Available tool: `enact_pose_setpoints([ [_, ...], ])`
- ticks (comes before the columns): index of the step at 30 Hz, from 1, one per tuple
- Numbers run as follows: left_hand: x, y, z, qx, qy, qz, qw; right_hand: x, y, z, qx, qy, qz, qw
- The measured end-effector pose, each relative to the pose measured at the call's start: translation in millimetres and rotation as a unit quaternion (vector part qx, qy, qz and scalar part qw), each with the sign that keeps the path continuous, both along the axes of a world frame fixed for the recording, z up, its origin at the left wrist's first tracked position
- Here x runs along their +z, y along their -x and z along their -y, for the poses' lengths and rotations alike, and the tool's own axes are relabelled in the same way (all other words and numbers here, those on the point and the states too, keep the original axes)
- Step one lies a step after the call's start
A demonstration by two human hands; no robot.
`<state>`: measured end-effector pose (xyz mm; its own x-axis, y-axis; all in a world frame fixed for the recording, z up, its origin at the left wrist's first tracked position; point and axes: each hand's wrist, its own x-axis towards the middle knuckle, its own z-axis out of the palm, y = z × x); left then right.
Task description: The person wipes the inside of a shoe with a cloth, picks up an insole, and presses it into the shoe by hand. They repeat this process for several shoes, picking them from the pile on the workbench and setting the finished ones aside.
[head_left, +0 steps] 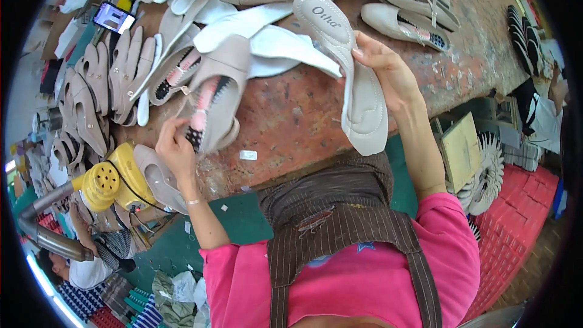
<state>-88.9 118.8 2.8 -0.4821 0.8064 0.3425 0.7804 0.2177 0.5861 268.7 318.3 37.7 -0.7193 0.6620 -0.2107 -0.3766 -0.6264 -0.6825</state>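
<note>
My left hand (175, 146) is closed on the back end of a beige flat shoe (226, 61), held tilted over the table with its toe away from me. Pink and dark dotted patches show inside the shoe, which is slightly blurred. To the right, my right hand (385, 67) grips a pale beige insole (367, 109) by its middle. The insole has a stitched edge, a printed rounded heel at the far end and a squared toe toward me. Just behind the two held things lie white insoles (243, 27) in a loose heap.
Beige flats (91, 103) crowd the table's left side, with more at the back (388, 21). A phone (114, 18) lies at the far left. A yellow blower-like machine (124, 176) stands at the near left. Red crates (516, 225) are at the right. Another person (91, 273) is at the lower left.
</note>
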Motion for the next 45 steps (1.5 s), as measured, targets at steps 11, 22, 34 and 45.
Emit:
enact_pose_setpoints([
  [11,29,-126,19,-0.161,-0.031,0.025,0.986,-26,0,75,0.023,-0.038,0.050,0.998],
  [22,27,-179,32,-0.048,0.006,0.473,0.880,15,40,114,0.057,-0.660,0.303,0.685],
  [34,12,-173,84,0.045,-0.025,0.607,0.793,-7,53,155,0.183,-0.716,0.306,0.600],
  [45,5,-145,101,-0.034,0.167,0.110,0.979,1,55,110,0.053,-0.780,0.325,0.532],
])
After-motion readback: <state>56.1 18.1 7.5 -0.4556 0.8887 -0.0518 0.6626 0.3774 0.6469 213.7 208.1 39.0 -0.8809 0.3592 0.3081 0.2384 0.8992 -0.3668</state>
